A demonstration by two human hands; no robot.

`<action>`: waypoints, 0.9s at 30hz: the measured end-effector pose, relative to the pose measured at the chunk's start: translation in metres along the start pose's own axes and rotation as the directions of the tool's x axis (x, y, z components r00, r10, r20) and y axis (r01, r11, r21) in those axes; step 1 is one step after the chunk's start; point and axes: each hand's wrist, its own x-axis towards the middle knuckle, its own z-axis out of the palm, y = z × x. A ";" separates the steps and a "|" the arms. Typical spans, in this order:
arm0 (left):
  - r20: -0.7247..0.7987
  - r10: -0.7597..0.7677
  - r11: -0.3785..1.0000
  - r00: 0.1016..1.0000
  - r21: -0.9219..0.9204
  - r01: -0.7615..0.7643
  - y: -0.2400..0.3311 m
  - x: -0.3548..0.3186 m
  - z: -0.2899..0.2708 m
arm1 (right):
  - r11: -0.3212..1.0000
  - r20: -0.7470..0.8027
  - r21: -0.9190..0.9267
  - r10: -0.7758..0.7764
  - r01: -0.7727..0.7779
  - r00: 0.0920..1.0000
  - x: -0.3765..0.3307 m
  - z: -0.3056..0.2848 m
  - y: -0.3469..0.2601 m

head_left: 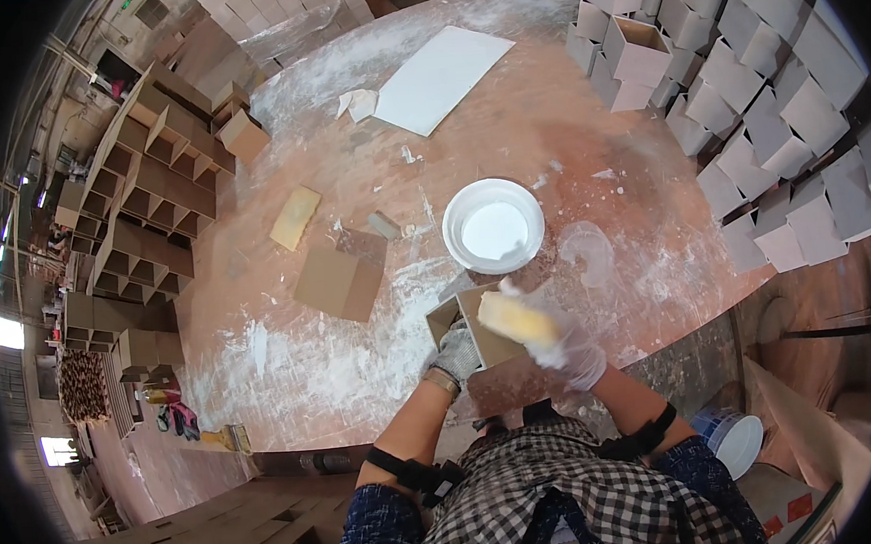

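Head view, left hand clasping brown box, right hand pinching yellow sponge against it, just below white bowl

Even, diffuse daylight fills the workshop, brightest on the white bowl just beyond the hands, whose contents glare to a featureless white. The pale sheet farther out is similarly washed. Windows far to the left of the left hand blow out to pure white. Shadows on the bench are soft and short. The yellow sponge in the right hand shows motion blur. Fisheye distortion bends the stacked boxes toward the rim, where a black vignette closes the frame.
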 end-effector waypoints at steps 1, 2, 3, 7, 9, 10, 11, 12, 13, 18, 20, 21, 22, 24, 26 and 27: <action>-0.009 -0.013 1.000 1.000 0.001 0.013 -0.014 -0.003 0.011 | 0.856 0.238 -0.412 -0.230 0.312 0.944 0.003 0.006 0.002; -0.097 -0.038 0.941 0.995 -0.337 0.003 -0.038 -0.009 0.028 | 0.969 0.261 -0.198 -0.097 0.151 0.960 -0.003 0.014 -0.005; -0.168 -0.072 0.770 0.983 -0.635 -0.052 -0.048 -0.012 0.040 | 0.969 0.270 -0.194 -0.096 0.152 0.958 -0.015 0.016 -0.002; 0.036 -0.030 1.000 0.999 0.005 0.030 0.015 -0.002 -0.010 | 0.855 0.419 -0.424 -0.109 0.300 0.902 -0.047 0.006 0.077; 0.018 -0.051 0.999 0.999 -0.013 0.051 0.005 -0.010 -0.009 | 0.688 0.446 -0.588 -0.163 0.426 0.880 -0.024 0.009 0.033; 0.016 -0.051 0.999 0.999 -0.018 0.051 0.005 -0.012 -0.009 | 0.758 0.311 -0.356 -0.456 0.547 0.834 -0.008 0.003 0.017; 0.017 -0.046 0.999 0.999 -0.011 0.046 0.004 -0.010 -0.009 | 0.760 0.303 -0.359 -0.454 0.542 0.838 0.006 -0.001 0.017; 0.021 -0.045 0.999 0.999 0.002 0.045 0.005 -0.011 -0.010 | 0.876 0.241 -0.313 -0.301 0.367 0.923 0.019 -0.003 0.018; 0.023 -0.041 0.999 0.999 0.020 0.041 0.006 -0.010 -0.012 | 0.950 0.187 -0.257 -0.130 0.177 0.974 0.026 -0.005 0.018; 0.045 -0.035 0.994 0.998 0.104 0.030 0.014 -0.009 -0.017 | 0.930 0.118 -0.257 -0.239 0.262 0.964 -0.005 -0.007 0.039; 0.053 -0.037 0.992 0.998 0.119 0.030 0.018 -0.009 -0.019 | 0.963 0.054 -0.222 -0.146 0.154 0.988 -0.031 -0.003 0.032; 0.067 -0.027 0.992 0.997 0.126 0.019 0.019 -0.006 -0.020 | 0.963 0.052 -0.224 -0.139 0.147 0.989 -0.035 -0.002 0.029; 0.082 -0.005 0.991 0.997 0.136 -0.007 0.022 0.000 -0.022 | 0.985 -0.075 -0.134 -0.120 0.109 0.990 -0.033 0.000 0.021; 0.005 -0.083 0.969 0.997 -0.234 0.082 -0.036 -0.010 0.012 | 0.994 -0.171 -0.009 -0.106 0.106 0.979 -0.031 0.002 0.025; -0.006 -0.152 0.799 0.988 -0.590 0.119 -0.037 -0.007 0.017 | 0.694 -0.134 -0.720 -0.167 0.020 0.977 -0.046 -0.020 0.047; 0.026 -0.114 0.944 0.993 -0.310 0.116 -0.019 -0.002 0.009 | 0.686 -0.151 -0.727 -0.160 -0.001 0.975 -0.048 -0.028 0.053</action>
